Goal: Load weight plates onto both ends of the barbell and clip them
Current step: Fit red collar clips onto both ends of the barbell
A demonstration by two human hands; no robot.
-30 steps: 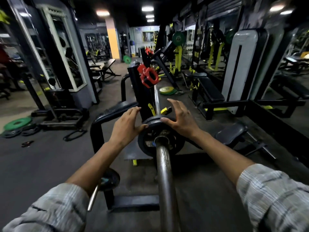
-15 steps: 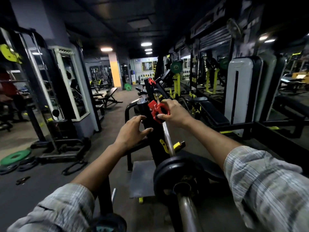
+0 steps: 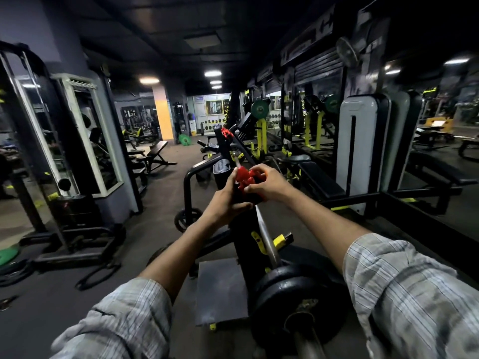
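A steel barbell (image 3: 267,239) runs away from me across a black rack. Black weight plates (image 3: 295,296) sit on its near sleeve, low at centre right. Further up the bar, both hands close around a red clip (image 3: 245,178). My left hand (image 3: 225,200) grips it from the left and below. My right hand (image 3: 269,183) holds it from the right, fingers curled over its top. A second red clip (image 3: 226,132) shows at the far end of the rack. Where the clip meets the bar is hidden by my fingers.
A black rack upright (image 3: 245,229) with yellow hooks stands under the bar. A grey floor plate (image 3: 220,291) lies beside it. A bench (image 3: 321,180) and a white machine shroud (image 3: 360,149) are at right. Green plates (image 3: 7,255) lie on the floor at far left.
Both hands left the near weight plate and moved up the bar. The right hand took the red clip first, then the left hand joined it. The view tilted up.
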